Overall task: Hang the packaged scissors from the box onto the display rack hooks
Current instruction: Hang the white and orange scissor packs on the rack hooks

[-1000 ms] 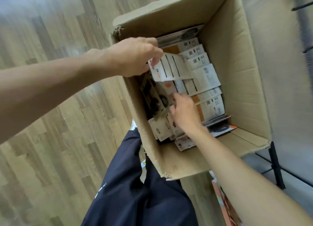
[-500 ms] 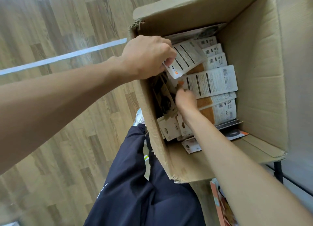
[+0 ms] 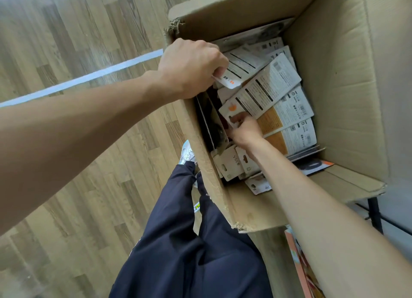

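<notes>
A: Your left hand [image 3: 191,69], upper middle of the frame, is clenched round a pack [image 3: 242,69]; you're pinching its near corner with the card fanning out to the right. It sits above the pile, right at the box's left wall.

B: And your right hand [image 3: 244,130], centre frame, is down inside the cardboard box [image 3: 347,79], fingers curled on the hang-hole end of a second pack [image 3: 263,92] that tilts up off the stack. Grasping it, by the look of it, though the fingertips are partly hidden.

A: My read: lift that second one by the header end, straight up, so it doesn't drag its neighbours. The rest of the packaged scissors [image 3: 292,128] lie flat and overlapped along the right side, easy to snag.

B: Watch the edges. The torn left wall of the box is touching your left wrist, and a dark upright pack [image 3: 214,123] stands between that wall and your right hand. Tight there.

A: Open room is upward and toward the lower left, over the wooden floor [image 3: 66,164]. The black frame leg [image 3: 376,215] shows at the lower right; no hooks are in view, so I can't tell you where the rack sits.
</notes>
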